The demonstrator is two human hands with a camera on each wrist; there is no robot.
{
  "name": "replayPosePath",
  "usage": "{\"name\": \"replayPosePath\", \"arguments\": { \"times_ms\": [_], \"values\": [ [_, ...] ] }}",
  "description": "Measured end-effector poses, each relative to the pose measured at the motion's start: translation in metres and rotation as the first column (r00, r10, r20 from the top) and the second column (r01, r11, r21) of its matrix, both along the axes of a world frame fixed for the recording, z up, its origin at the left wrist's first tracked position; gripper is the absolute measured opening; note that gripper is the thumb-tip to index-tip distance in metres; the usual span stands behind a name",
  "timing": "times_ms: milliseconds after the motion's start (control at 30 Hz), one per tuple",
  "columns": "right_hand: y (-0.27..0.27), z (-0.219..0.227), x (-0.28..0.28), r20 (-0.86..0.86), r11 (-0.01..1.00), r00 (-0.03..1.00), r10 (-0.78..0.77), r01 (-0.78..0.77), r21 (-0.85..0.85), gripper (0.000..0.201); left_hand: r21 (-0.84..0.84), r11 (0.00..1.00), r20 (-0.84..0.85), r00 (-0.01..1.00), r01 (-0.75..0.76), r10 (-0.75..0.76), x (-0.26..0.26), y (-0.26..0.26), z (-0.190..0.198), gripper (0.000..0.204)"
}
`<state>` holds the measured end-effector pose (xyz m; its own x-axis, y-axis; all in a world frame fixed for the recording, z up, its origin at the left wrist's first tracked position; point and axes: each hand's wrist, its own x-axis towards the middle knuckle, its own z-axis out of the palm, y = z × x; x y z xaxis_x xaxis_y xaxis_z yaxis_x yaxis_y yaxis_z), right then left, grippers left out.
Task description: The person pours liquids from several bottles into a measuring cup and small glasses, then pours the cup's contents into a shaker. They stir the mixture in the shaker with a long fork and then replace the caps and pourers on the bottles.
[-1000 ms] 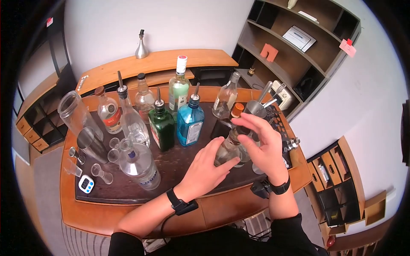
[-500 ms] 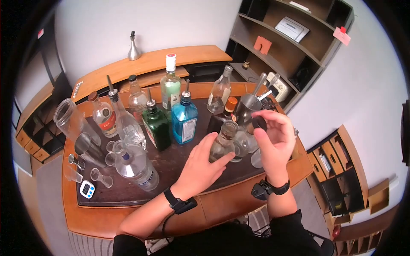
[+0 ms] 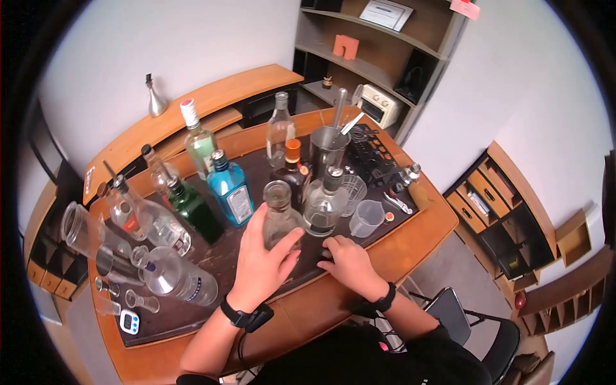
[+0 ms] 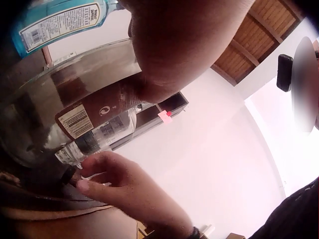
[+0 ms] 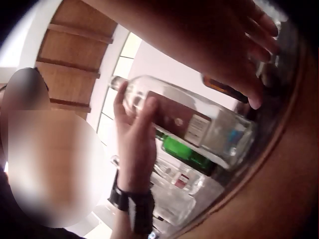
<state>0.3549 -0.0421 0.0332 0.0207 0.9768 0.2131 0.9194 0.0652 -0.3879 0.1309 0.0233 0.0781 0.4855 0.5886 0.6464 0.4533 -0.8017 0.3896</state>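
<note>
My left hand (image 3: 260,266) grips a clear glass bottle (image 3: 277,194), its fingers and thumb around the body. The bottle stands upright with an uncapped mouth, and its brown label (image 5: 172,114) shows in the right wrist view. Low over the tabletop, to the right of that bottle, my right hand (image 3: 350,263) has curled fingers. In the left wrist view it pinches a small black bottle cap (image 4: 69,175) at its fingertips, close to the dark surface. Just beyond the right hand stands another clear bottle (image 3: 321,208) with a dark top.
Left of the hands stand a blue bottle (image 3: 231,196), a green bottle (image 3: 196,215) and a large clear bottle (image 3: 183,285). An orange-capped dark bottle (image 3: 293,170) and metal tin (image 3: 329,151) with tools are behind. A plastic measuring jug (image 3: 367,218) stands right; a timer (image 3: 129,322) lies front left.
The black cap has come off the bottle in my right hand, which then moved down to the tabletop. My left hand stays on the bottle. The head view has turned right.
</note>
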Motion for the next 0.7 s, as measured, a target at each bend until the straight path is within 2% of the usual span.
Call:
{"name": "replayPosePath", "arguments": {
  "times_ms": [67,100,167,200,233,267,300,333,400,433,500,533,600,633,700],
  "values": [
    [-0.016,0.038,0.003,-0.132,0.999,0.991,0.023,-0.018,0.04,0.026,-0.015,1.0,0.005,1.0,-0.026,0.026,0.0,0.0,-0.003,0.055],
    [-0.021,0.063,0.012,-0.226,0.998,0.972,-0.065,0.059,-0.031,0.02,-0.008,1.0,0.001,1.0,-0.028,0.028,0.0,0.0,-0.004,0.057],
    [-0.018,0.091,0.048,-0.301,0.965,0.933,-0.197,0.238,0.107,0.014,-0.011,1.0,-0.003,1.0,-0.025,0.024,0.003,0.0,-0.002,0.056],
    [-0.007,0.087,0.079,-0.331,0.913,0.916,-0.226,0.317,0.256,0.014,-0.01,0.999,-0.013,0.999,-0.034,0.033,0.001,0.0,-0.002,0.056],
    [0.005,0.095,0.098,-0.367,0.868,0.854,-0.368,0.457,0.193,0.015,-0.009,0.999,-0.02,0.999,-0.038,0.037,0.0,0.0,-0.002,0.056],
    [0.023,0.08,0.136,-0.233,0.855,0.865,-0.445,0.487,0.177,0.02,-0.011,0.999,-0.015,0.999,-0.036,0.036,0.0,0.0,-0.003,0.056],
    [0.041,0.057,0.178,-0.161,0.88,0.887,-0.434,0.455,0.138,0.029,-0.013,0.999,-0.007,0.999,-0.032,0.032,0.001,-0.001,-0.003,0.056],
    [0.053,0.03,0.208,-0.162,0.879,0.887,-0.433,0.455,0.141,0.029,-0.009,0.999,-0.007,0.999,-0.032,0.032,0.001,-0.001,-0.003,0.056],
    [0.073,-0.009,0.248,0.124,0.918,0.953,-0.277,0.225,0.326,0.041,-0.003,0.999,-0.015,0.999,-0.037,0.037,0.001,0.0,-0.003,0.056],
    [0.077,-0.016,0.257,0.126,0.918,0.953,-0.275,0.221,0.329,0.041,-0.001,0.999,-0.013,0.999,-0.04,0.04,0.001,0.0,-0.002,0.056],
    [0.082,-0.024,0.269,0.162,0.969,0.961,-0.226,0.205,0.137,0.046,-0.012,0.999,-0.022,0.999,-0.035,0.035,0.0,0.0,-0.001,0.056],
    [0.083,-0.026,0.275,0.163,0.969,0.96,-0.225,0.204,0.137,0.046,-0.013,0.999,-0.021,0.999,-0.036,0.035,0.0,-0.001,-0.001,0.056],
    [0.085,-0.021,0.28,-0.073,0.951,0.955,-0.288,0.294,0.094,0.043,-0.001,0.999,-0.03,0.999,-0.042,0.042,0.001,0.0,-0.002,0.056],
    [0.082,-0.018,0.283,-0.13,0.934,0.937,-0.325,0.34,0.112,0.039,-0.004,0.999,-0.027,0.999,-0.038,0.038,0.001,0.0,-0.002,0.056],
    [0.076,-0.019,0.293,-0.114,0.924,0.925,-0.363,0.372,0.082,0.039,0.0,0.999,-0.024,0.999,-0.04,0.04,0.0,0.0,-0.003,0.057]
  ]
}}
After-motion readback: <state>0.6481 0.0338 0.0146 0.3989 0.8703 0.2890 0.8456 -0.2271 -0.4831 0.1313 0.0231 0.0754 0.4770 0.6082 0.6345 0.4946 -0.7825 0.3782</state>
